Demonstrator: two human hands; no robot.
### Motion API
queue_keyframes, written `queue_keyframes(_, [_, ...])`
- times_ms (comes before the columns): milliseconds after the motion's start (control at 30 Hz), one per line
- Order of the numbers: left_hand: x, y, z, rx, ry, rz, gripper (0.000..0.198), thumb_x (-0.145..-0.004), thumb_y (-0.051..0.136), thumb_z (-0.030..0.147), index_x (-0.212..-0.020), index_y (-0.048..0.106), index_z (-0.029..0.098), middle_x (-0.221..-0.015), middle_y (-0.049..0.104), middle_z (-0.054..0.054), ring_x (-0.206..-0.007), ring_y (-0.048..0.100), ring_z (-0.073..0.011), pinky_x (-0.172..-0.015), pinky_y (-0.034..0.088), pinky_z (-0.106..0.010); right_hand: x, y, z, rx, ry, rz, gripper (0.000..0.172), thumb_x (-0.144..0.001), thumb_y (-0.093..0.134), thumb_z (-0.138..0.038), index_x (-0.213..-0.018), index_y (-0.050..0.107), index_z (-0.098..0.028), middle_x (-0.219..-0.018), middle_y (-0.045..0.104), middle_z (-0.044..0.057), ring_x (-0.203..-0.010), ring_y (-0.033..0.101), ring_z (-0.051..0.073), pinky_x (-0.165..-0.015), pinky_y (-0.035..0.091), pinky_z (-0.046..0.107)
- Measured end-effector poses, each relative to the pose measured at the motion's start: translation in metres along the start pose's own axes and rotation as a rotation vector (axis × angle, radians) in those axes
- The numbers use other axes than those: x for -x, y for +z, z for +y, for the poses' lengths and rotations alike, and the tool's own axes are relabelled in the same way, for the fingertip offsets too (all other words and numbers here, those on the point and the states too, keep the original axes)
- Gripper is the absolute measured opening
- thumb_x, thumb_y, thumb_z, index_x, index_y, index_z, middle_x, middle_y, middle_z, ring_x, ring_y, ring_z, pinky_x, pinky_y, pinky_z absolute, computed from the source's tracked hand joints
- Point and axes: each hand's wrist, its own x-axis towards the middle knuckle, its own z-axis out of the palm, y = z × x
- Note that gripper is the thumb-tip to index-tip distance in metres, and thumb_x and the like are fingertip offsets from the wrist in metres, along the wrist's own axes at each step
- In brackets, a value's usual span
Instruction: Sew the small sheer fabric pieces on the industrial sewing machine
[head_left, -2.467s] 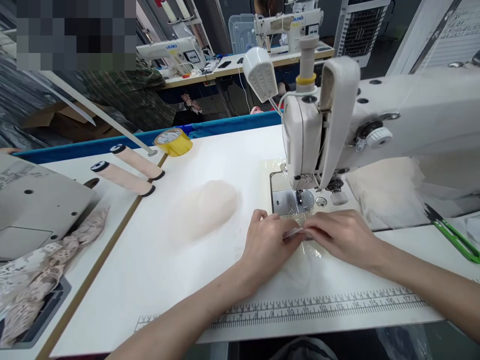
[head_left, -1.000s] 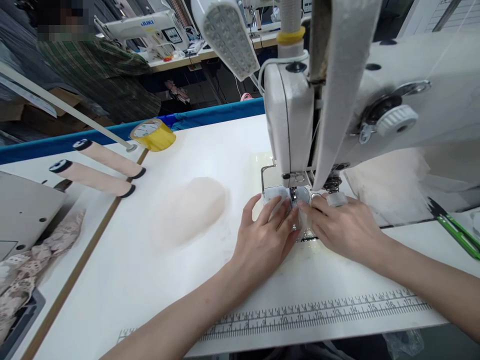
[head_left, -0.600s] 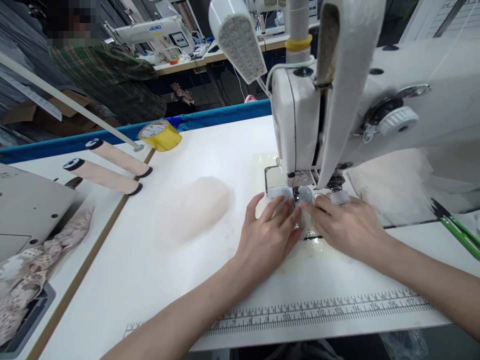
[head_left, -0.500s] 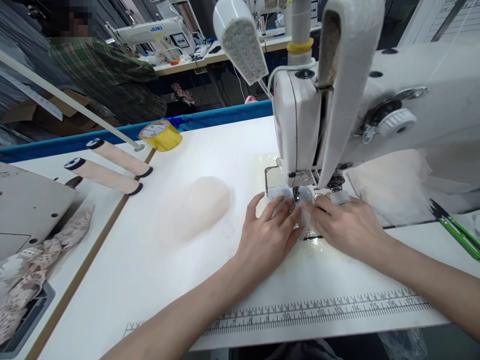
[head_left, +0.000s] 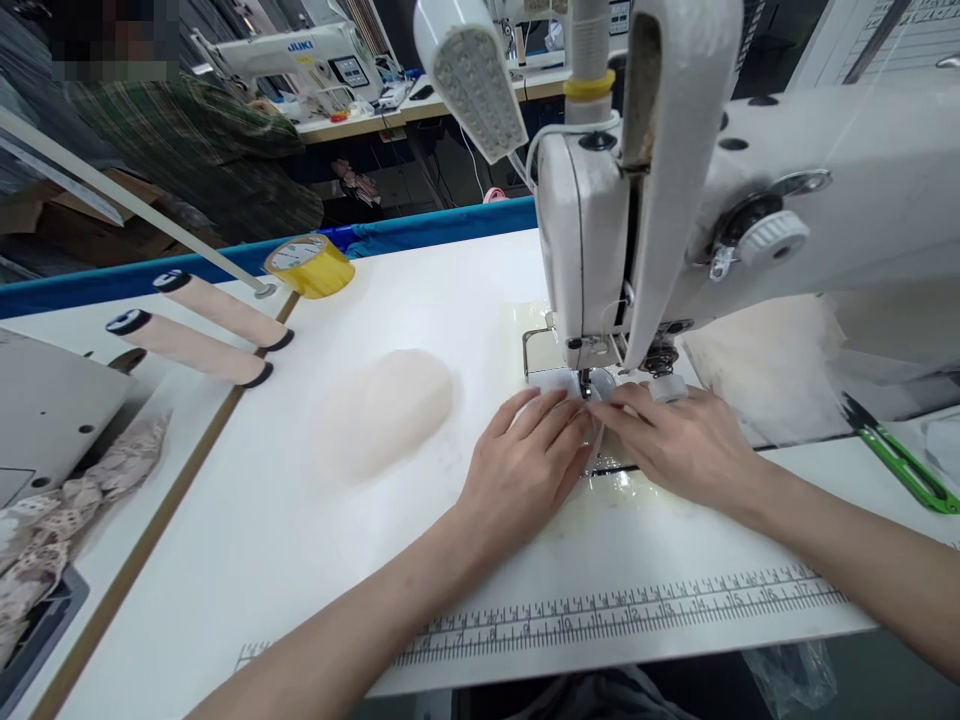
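Note:
My left hand (head_left: 525, 455) lies palm down just left of the presser foot (head_left: 586, 382) of a white sewing machine (head_left: 581, 240). Its fingers are stretched out, tips beside the foot. On the other side, my right hand (head_left: 679, 440) has its fingers bent and drawn together, tips close to the foot and under the machine head. A narrow, pale, sheer bit of fabric (head_left: 596, 440) shows between the hands; most of it is hidden. Left of my hands, a thin beige fabric piece (head_left: 397, 410) lies flat on the white table (head_left: 300, 560).
Green thread snips (head_left: 896, 455) and sheer fabric (head_left: 765, 360) lie at the right. Two beige thread cones (head_left: 191, 345) and yellow tape (head_left: 311, 268) sit at the back left. Lace (head_left: 45, 560) lies far left. A ruler strip (head_left: 600, 615) runs along the front. Another person (head_left: 195, 150) sits beyond.
The whole view has shifted slightly. My left fingers lie flatter and closer together beside the presser foot; my right hand stays almost in place.

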Motion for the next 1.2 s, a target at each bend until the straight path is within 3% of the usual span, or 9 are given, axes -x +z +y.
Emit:
queue_keyframes(100, [0.002,-0.011,0.007,0.107,-0.021,-0.132,0.029,-0.084,0.057,0.04,-0.099,0.057,0.015,-0.099,0.065,-0.01,-0.09,0.061,-0.0228,-0.074,0.053,-0.037,0.0,-0.001,0.001,-0.105,-0.081,0.0,0.03,-0.083,0.045,-0.002,-0.097,0.067,-0.017,-0.112,0.068,0.003,-0.065,0.057,0.01,-0.05,0.032,0.027])
queue_keyframes(200, [0.004,-0.012,0.01,0.059,-0.087,-0.244,0.019,-0.078,0.057,0.026,-0.094,0.054,0.015,-0.093,0.061,-0.01,-0.084,0.057,-0.024,-0.066,0.051,-0.036,0.0,0.0,0.002,-0.143,-0.076,0.046,0.029,-0.083,0.046,-0.001,-0.087,0.068,-0.018,-0.104,0.071,-0.001,-0.067,0.06,0.009,-0.049,0.032,0.025])
queue_keyframes(367, [0.0,0.0,-0.002,0.04,-0.166,-0.199,0.027,-0.073,0.035,-0.003,-0.077,0.054,0.017,-0.074,0.057,-0.004,-0.068,0.052,-0.018,-0.058,0.043,-0.03,0.001,0.0,0.005,-0.304,0.098,0.027,0.025,-0.092,0.047,-0.019,-0.087,0.072,-0.023,-0.078,0.073,-0.003,-0.055,0.058,0.009,-0.047,0.033,0.024])
queue_keyframes(500, [-0.012,0.0,-0.016,0.398,-0.386,-0.174,0.033,-0.079,0.032,0.001,-0.088,0.06,0.017,-0.077,0.06,-0.001,-0.069,0.056,-0.0147,-0.06,0.044,-0.026,-0.001,-0.001,0.007,-0.469,0.303,0.023,0.031,-0.095,0.046,-0.033,-0.087,0.074,-0.022,-0.054,0.063,-0.003,-0.044,0.047,0.009,-0.043,0.031,0.024])
queue_keyframes(567, [-0.018,-0.003,-0.019,0.49,-0.409,-0.195,0.032,-0.089,0.034,0.012,-0.099,0.064,0.019,-0.081,0.061,-0.001,-0.073,0.058,-0.0146,-0.064,0.045,-0.026,-0.004,-0.002,0.008,-0.512,0.405,0.001,0.031,-0.094,0.048,-0.036,-0.085,0.074,-0.021,-0.052,0.06,-0.003,-0.042,0.042,0.009,-0.043,0.03,0.025])
queue_keyframes(700, [-0.022,-0.004,-0.023,0.496,-0.355,-0.271,0.027,-0.091,0.049,0.036,-0.092,0.071,0.02,-0.076,0.057,-0.001,-0.064,0.054,-0.0129,-0.056,0.041,-0.025,-0.007,-0.002,0.008,-0.538,0.459,0.0,0.026,-0.092,0.053,-0.035,-0.091,0.073,-0.019,-0.059,0.063,-0.002,-0.043,0.04,0.009,-0.045,0.03,0.025])
queue_keyframes(800, [-0.021,-0.001,-0.028,0.468,-0.322,-0.288,0.031,-0.092,0.049,0.036,-0.08,0.072,0.019,-0.07,0.054,-0.001,-0.058,0.051,-0.0114,-0.052,0.038,-0.024,-0.007,0.0,0.007,-0.518,0.439,-0.004,0.028,-0.092,0.051,-0.035,-0.091,0.073,-0.019,-0.055,0.06,-0.003,-0.041,0.036,0.008,-0.044,0.028,0.025])
queue_keyframes(967, [-0.02,-0.001,-0.037,0.412,-0.199,-0.311,0.035,-0.095,0.042,0.036,-0.091,0.073,0.022,-0.077,0.059,-0.002,-0.065,0.056,-0.012,-0.059,0.043,-0.024,-0.004,0.001,0.007,-0.485,0.375,-0.012,0.032,-0.094,0.047,-0.036,-0.086,0.073,-0.02,-0.053,0.061,-0.003,-0.039,0.036,0.008,-0.042,0.026,0.024])
queue_keyframes(1200, [-0.006,-0.001,-0.029,0.097,0.056,-0.16,0.027,-0.093,0.046,0.035,-0.106,0.07,0.029,-0.078,0.059,-0.001,-0.052,0.048,-0.0086,-0.045,0.031,-0.023,0.002,-0.002,0.005,-0.346,0.124,0.062,0.02,-0.09,0.053,-0.02,-0.085,0.072,-0.021,-0.077,0.073,-0.003,-0.058,0.057,0.009,-0.048,0.034,0.024])
